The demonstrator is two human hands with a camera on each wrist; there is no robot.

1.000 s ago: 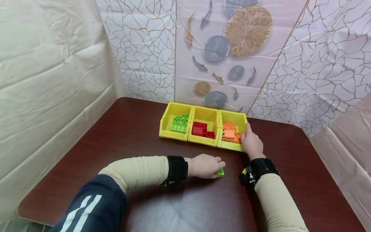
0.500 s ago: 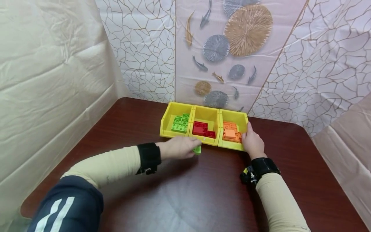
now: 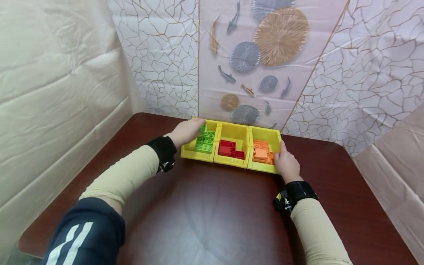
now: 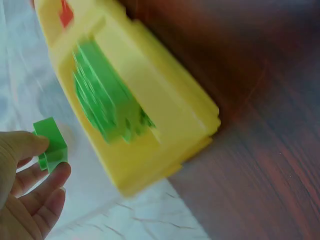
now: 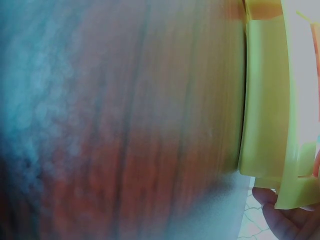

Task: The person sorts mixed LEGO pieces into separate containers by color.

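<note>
My left hand [image 3: 186, 131] is over the left yellow bin [image 3: 197, 156]. Between its thumb and fingers it pinches a green toy brick [image 4: 52, 136], held above the bin's rim in the left wrist view. Several green bricks [image 3: 204, 144] lie inside that bin, blurred in the left wrist view. On the far right, my right hand [image 3: 289, 165] grips the side wall of the right yellow bin [image 3: 263, 167], thumb on the inside. In the right wrist view, fingers [image 5: 282, 222] curl at the bin's edge; the rest of that hand is cut off.
Between the outer bins stands a middle yellow bin [image 3: 230, 161] with several red bricks [image 3: 228, 148]. Orange bricks [image 3: 261, 154] lie in the right bin. All three bins stand in a row near the back of a dark brown table [image 3: 205, 213], before a patterned backdrop [image 3: 165, 62].
My left hand picked the green brick up off the table and carried it left and away from me to above the left bin. My right hand stayed on the right bin.
</note>
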